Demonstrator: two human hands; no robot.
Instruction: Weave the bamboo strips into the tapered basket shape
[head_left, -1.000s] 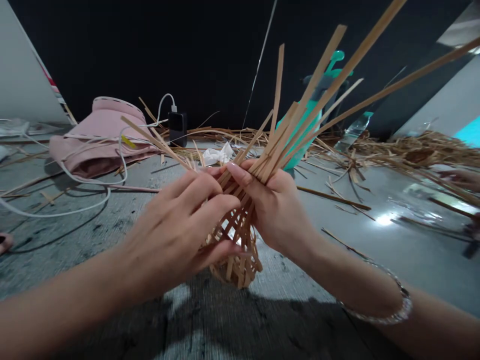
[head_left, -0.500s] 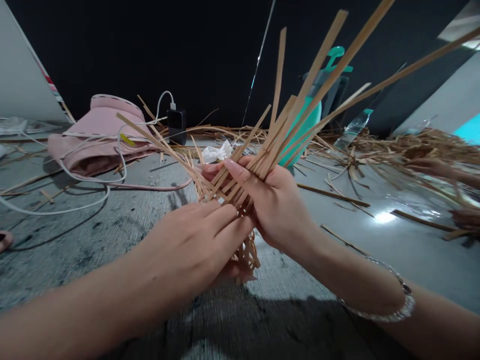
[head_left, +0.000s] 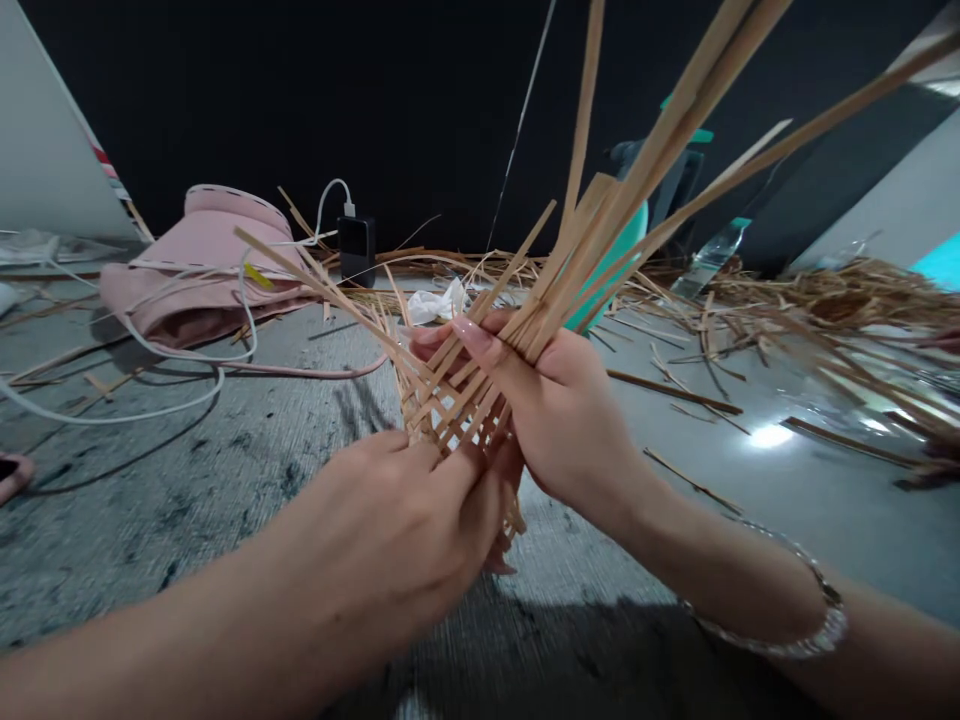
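Holding woven piece (head_left: 442, 405) mid-view, betw. both hands, over grey surface (head_left: 300, 450). L hand (head_left: 420, 520) wrapped round its lower body, knuckles up, fingers curled to far side. R hand (head_left: 566, 415) clamped higher: thumb pressed flat across the crossings, bunch of strips (head_left: 574, 260) pinched under it, long ends fanning up & to R. Other ends splay up-L, outside the thumb's grip.

Doing it well, my view: R thumb should stay firm on the crossings, since slack there would prob. let the lattice spread. L hand best kept snug, not crushing; thin strips look apt to kink. Would check gaps are even & strips lie flat, w/o twist, before tightening. Long ends need swing room: green sprayer (head_left: 619, 260) sits right behind them.

Hidden/unclear: bottom of piece mostly behind L hand, so can't tell if it touches the surface. Fingertips behind the weave, upper L, prob. R hand's, but view is poor. R palm side not visible. Longest strips cut off at top & R edges, so ends unseen. Sprayer partly masked by strips. Far R, beyond clear bottle (head_left: 709, 262), edge of frame too blurred to sort. Bracelet (head_left: 814, 642) on R wrist, clear of the weave.
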